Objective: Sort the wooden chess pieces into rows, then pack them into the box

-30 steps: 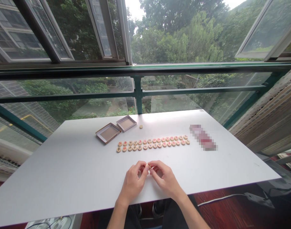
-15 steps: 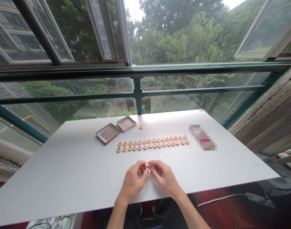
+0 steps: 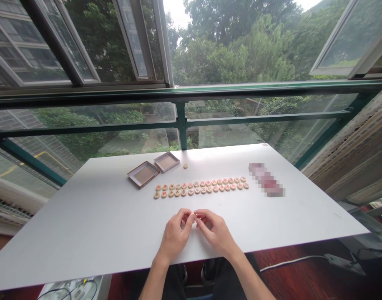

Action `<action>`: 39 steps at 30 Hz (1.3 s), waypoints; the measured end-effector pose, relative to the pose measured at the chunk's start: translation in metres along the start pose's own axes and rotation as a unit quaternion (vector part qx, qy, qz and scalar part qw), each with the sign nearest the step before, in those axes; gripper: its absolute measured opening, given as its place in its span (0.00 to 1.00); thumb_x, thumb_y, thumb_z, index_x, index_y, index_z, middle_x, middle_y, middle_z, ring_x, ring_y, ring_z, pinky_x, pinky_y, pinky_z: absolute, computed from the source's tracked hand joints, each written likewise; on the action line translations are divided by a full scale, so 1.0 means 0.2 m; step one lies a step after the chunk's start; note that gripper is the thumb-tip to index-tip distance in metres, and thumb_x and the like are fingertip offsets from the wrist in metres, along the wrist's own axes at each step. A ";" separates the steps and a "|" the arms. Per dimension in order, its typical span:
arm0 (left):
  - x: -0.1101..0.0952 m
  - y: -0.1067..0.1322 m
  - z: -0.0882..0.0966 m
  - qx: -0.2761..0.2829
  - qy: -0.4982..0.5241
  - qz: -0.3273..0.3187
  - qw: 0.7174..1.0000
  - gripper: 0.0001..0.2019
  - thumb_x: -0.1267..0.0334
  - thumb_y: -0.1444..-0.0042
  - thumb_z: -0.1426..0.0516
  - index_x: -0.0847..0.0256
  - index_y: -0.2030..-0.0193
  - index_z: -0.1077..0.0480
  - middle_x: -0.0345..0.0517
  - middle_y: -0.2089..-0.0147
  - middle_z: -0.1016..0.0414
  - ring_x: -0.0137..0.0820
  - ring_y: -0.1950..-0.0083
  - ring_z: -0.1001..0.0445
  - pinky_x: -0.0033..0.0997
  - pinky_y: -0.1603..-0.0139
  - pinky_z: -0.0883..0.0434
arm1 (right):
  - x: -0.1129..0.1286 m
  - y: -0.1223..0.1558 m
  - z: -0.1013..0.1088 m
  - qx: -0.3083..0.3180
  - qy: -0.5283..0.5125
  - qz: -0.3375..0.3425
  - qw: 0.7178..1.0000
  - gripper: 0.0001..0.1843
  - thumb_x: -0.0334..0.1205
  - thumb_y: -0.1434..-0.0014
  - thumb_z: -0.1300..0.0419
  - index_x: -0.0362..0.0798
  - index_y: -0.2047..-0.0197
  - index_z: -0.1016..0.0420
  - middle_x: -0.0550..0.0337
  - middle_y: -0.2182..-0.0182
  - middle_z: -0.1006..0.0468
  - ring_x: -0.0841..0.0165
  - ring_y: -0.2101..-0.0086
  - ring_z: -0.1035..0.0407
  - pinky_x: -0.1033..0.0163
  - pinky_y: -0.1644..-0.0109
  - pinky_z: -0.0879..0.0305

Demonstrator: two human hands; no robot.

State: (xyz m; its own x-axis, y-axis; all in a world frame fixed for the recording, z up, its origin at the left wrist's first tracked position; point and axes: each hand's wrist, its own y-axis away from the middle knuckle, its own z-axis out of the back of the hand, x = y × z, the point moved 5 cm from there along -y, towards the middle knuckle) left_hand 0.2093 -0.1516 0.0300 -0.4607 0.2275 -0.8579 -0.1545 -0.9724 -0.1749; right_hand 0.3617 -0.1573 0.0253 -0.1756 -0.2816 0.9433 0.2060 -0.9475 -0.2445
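Observation:
My left hand [image 3: 175, 235] and my right hand [image 3: 216, 234] meet near the front edge of the white table [image 3: 94, 221]. Together their fingertips pinch one small round wooden game piece [image 3: 194, 217]. Both hands are closed around it, resting on the tabletop. Beyond them lie two rows of round wooden pieces [image 3: 201, 187] with red and black marks, several in each row. A single loose piece [image 3: 185, 166] sits farther back.
Two shallow open box halves [image 3: 144, 173] [image 3: 167, 161] lie at the back left of the rows. A blurred red-and-white packet [image 3: 266, 179] lies at the right. A green railing and glass [image 3: 180, 125] stand behind the table. A cable [image 3: 291, 260] runs on the floor.
The hands have stayed together at the same spot, only turning the small piece slightly between the fingertips. The view has shifted a little.

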 end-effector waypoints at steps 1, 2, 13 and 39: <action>0.00 0.00 0.00 -0.001 0.007 0.002 1.000 0.11 0.53 0.33 0.48 0.55 0.59 0.28 0.40 0.64 0.20 0.32 0.64 0.23 0.29 0.60 0.29 | 0.00 0.00 0.00 0.000 0.001 -0.002 1.000 0.11 0.39 0.33 0.42 0.52 0.49 0.25 0.57 0.58 0.19 0.66 0.60 0.24 0.60 0.53 0.27; 0.00 0.00 0.01 -0.002 0.012 0.005 1.000 0.11 0.53 0.34 0.48 0.55 0.58 0.28 0.40 0.64 0.20 0.32 0.64 0.23 0.29 0.60 0.29 | 0.00 0.00 0.00 0.000 0.001 -0.004 1.000 0.11 0.39 0.33 0.43 0.52 0.49 0.25 0.57 0.58 0.19 0.66 0.60 0.24 0.60 0.53 0.27; 0.29 -0.22 0.53 -0.113 -0.042 0.081 0.989 0.20 0.44 0.40 0.44 0.59 0.54 0.26 0.48 0.58 0.17 0.35 0.64 0.21 0.32 0.59 0.26 | -0.01 0.00 0.00 -0.003 0.024 -0.008 1.000 0.10 0.40 0.34 0.43 0.51 0.52 0.23 0.57 0.61 0.19 0.65 0.62 0.24 0.60 0.55 0.27; 0.56 -0.27 0.71 -0.238 -0.248 0.112 0.932 0.14 0.53 0.41 0.45 0.54 0.55 0.23 0.44 0.61 0.22 0.33 0.66 0.26 0.31 0.58 0.29 | 0.02 0.01 0.01 -0.007 0.050 -0.002 0.999 0.10 0.41 0.33 0.43 0.51 0.56 0.22 0.57 0.61 0.19 0.65 0.63 0.25 0.60 0.56 0.28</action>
State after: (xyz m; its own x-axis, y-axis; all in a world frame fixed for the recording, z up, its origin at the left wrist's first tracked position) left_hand 0.0412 -0.0664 0.0116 -0.8004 -0.1028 -0.5905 0.3457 -0.8840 -0.3148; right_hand 0.3629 -0.1598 0.0292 -0.2711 -0.2900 0.9178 0.1922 -0.9506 -0.2436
